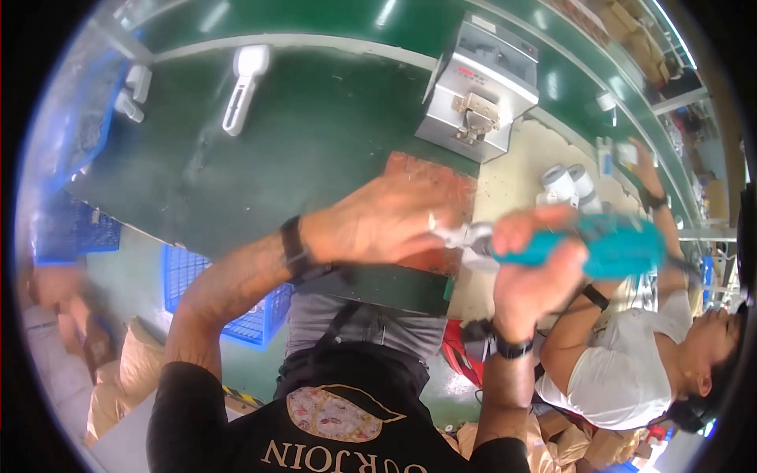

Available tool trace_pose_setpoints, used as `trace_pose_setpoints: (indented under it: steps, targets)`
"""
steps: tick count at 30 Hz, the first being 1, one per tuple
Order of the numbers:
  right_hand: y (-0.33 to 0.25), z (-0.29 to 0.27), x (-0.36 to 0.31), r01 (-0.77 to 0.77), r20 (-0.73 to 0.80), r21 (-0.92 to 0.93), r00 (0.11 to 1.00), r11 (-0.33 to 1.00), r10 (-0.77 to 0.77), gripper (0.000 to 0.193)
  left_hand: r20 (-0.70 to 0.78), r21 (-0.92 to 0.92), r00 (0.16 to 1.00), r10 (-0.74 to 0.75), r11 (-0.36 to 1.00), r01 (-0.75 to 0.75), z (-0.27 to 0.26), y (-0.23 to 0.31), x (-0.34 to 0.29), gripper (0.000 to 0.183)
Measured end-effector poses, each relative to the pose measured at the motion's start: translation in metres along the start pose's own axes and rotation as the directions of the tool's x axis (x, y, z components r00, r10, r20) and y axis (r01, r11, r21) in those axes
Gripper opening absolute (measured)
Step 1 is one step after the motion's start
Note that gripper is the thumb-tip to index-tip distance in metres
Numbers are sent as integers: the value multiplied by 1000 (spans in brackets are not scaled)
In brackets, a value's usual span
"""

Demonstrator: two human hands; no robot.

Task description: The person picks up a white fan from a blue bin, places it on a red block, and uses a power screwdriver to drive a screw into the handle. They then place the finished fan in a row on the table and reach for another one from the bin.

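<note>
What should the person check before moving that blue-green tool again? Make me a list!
1. Teal power tool held firmly: ok, the right hand is wrapped around it.
2. Left hand well away from the tool's front end: not ok, its fingers are close to it.
3. Tool tip spinning or stopped: cannot tell, it's blurry.
4. Reddish mat on the table: ok, it lies below the left hand.
5. White long-handled thing out of the way: ok, it's near the table's far edge.
</note>
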State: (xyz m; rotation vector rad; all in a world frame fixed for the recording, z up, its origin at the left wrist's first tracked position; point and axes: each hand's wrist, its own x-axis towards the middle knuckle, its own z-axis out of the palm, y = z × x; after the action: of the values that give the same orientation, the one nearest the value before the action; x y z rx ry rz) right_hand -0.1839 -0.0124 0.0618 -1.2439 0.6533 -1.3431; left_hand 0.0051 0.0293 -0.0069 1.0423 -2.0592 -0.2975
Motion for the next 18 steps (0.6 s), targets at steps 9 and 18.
trace_pose_setpoints:
  steps: [9,18]
  targets:
    - [-29,-52,-52,113,-24,-64,993,992,-115,67,-509,340,778,-367,745,574,-75,-31,-83,37]
    - [-31,-72,-57,19,30,-34,999,999,-18,71,-163,346,956,-245,893,288,-35,20,51,28]
